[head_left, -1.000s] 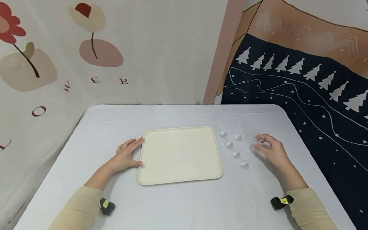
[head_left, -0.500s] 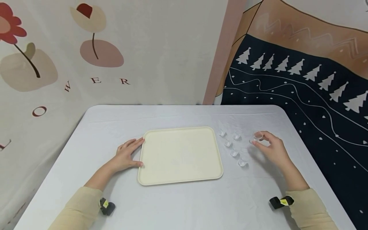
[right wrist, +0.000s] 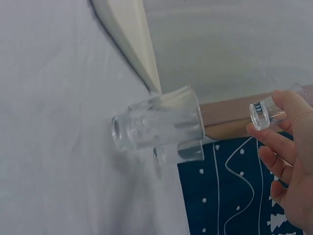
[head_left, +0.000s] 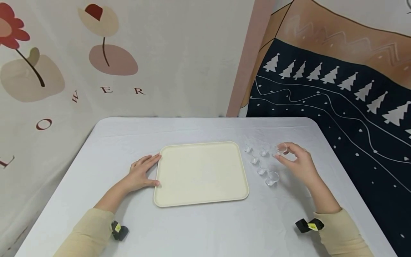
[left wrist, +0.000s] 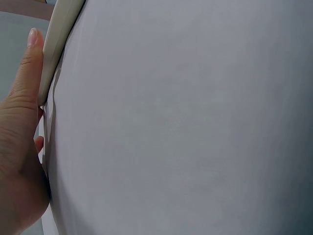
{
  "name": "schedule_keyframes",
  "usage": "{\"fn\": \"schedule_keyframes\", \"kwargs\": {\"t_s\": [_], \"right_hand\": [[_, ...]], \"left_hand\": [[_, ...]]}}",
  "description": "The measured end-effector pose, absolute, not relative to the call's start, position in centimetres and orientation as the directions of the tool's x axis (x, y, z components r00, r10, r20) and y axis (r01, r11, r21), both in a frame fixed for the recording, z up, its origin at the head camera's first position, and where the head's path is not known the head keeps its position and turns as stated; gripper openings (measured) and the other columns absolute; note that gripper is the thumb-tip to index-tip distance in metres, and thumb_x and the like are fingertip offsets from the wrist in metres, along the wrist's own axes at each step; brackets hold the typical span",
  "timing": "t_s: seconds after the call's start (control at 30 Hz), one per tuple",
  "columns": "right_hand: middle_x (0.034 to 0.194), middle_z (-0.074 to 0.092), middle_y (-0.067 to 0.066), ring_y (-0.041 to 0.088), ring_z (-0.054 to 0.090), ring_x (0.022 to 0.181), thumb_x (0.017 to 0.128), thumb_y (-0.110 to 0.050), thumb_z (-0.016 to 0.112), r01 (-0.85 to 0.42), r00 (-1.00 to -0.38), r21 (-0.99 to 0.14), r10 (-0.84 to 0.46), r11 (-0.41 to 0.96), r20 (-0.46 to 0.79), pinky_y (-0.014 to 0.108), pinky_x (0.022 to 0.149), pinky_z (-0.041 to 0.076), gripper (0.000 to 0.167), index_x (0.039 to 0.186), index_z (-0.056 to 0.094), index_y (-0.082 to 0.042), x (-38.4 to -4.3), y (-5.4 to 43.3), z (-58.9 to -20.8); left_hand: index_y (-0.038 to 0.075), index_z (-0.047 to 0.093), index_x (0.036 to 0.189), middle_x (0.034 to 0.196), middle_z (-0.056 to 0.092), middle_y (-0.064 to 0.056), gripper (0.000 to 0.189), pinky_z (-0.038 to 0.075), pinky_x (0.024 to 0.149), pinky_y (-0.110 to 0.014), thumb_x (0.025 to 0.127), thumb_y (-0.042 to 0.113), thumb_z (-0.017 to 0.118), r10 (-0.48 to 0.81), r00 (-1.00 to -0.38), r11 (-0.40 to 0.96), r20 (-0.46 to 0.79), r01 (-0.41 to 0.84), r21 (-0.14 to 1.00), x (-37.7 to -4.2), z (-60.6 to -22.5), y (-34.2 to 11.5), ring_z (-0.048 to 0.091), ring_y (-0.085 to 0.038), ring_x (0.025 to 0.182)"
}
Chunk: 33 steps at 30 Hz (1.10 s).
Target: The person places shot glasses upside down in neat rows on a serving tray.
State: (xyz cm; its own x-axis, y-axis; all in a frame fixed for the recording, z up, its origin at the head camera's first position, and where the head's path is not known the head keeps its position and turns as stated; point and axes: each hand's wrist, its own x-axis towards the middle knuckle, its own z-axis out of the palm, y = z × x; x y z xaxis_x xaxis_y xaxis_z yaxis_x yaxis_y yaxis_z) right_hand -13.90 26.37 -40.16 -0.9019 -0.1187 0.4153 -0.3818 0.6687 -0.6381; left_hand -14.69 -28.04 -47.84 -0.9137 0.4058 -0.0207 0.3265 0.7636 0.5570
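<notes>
A small clear shot glass (right wrist: 268,113) is pinched between the thumb and fingers of my right hand (head_left: 298,161), held above the table. My left hand (head_left: 140,174) rests with spread fingers against the left edge of a cream tray (head_left: 202,175); in the left wrist view the thumb (left wrist: 28,68) lies along the tray's side. Several more clear shot glasses stand between the tray and my right hand, the nearest glass (head_left: 272,178) at the front. In the right wrist view a standing glass (right wrist: 161,120) partly covers another behind it.
A white cloth (head_left: 199,232) covers the table. Behind it hangs a pale curtain (head_left: 179,60) with flower prints, and a dark panel (head_left: 321,96) with white trees stands at the right. Each wrist wears a black camera (head_left: 120,231).
My right hand has risen and moved left with the shot glass, toward the standing glasses. The left hand and the tray have stayed in place.
</notes>
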Motion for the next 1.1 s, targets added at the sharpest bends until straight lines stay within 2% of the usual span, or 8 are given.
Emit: {"fn": "schedule_keyframes", "kwargs": {"t_s": [0.13,0.43,0.73,0.93,1.1], "right_hand": [[0.101,0.066,0.012,0.001,0.05,0.089,0.079,0.0,0.076,-0.391,-0.896,-0.639,-0.114,0.662,0.429,0.037,0.08,0.037,0.03,0.107,0.064,0.0,-13.8,25.4,-39.7],[0.099,0.064,0.01,0.013,0.048,0.089,0.079,-0.001,0.076,-0.405,-0.896,-0.671,-0.126,0.622,0.425,0.042,0.079,0.034,0.03,0.107,0.065,-0.003,-13.7,23.2,-39.4],[0.095,0.061,0.006,0.023,0.05,0.091,0.081,-0.003,0.076,-0.414,-0.905,-0.719,-0.17,0.559,0.389,0.045,0.08,0.037,0.033,0.112,0.065,-0.004,-13.6,20.8,-39.6],[0.1,0.062,0.004,0.02,0.051,0.089,0.079,-0.001,0.076,-0.449,-0.892,-0.72,-0.217,0.529,0.397,0.041,0.078,0.041,0.036,0.114,0.066,-0.006,-13.5,19.2,-39.9],[0.103,0.065,0.005,0.023,0.052,0.089,0.079,-0.001,0.076,-0.491,-0.871,-0.717,-0.259,0.495,0.418,0.046,0.075,0.041,0.035,0.113,0.066,-0.005,-13.7,18.1,-40.2]], "left_hand": [[0.007,0.027,0.151,0.155,0.025,-0.015,0.109,0.006,0.104,-0.063,0.066,0.05,0.08,0.405,-0.914,0.769,-0.028,0.323,0.552,-14.7,-47.8,-28.0,0.012,-0.042,0.139],[0.005,0.029,0.149,0.153,0.027,-0.019,0.106,0.007,0.103,-0.063,0.067,0.046,0.081,0.413,-0.911,0.761,-0.009,0.339,0.553,-14.6,-47.7,-28.0,0.013,-0.043,0.138],[0.005,0.03,0.149,0.153,0.028,-0.018,0.106,0.008,0.102,-0.063,0.067,0.047,0.082,0.412,-0.911,0.762,0.003,0.346,0.547,-14.7,-47.9,-28.0,0.014,-0.042,0.138],[0.005,0.029,0.149,0.153,0.028,-0.019,0.107,0.008,0.102,-0.063,0.067,0.047,0.082,0.412,-0.911,0.762,0.005,0.347,0.547,-14.6,-47.8,-28.0,0.014,-0.042,0.138],[0.005,0.03,0.149,0.153,0.027,-0.018,0.106,0.007,0.103,-0.063,0.067,0.047,0.082,0.404,-0.915,0.765,-0.001,0.338,0.548,-14.5,-47.9,-28.0,0.014,-0.042,0.138]]}}
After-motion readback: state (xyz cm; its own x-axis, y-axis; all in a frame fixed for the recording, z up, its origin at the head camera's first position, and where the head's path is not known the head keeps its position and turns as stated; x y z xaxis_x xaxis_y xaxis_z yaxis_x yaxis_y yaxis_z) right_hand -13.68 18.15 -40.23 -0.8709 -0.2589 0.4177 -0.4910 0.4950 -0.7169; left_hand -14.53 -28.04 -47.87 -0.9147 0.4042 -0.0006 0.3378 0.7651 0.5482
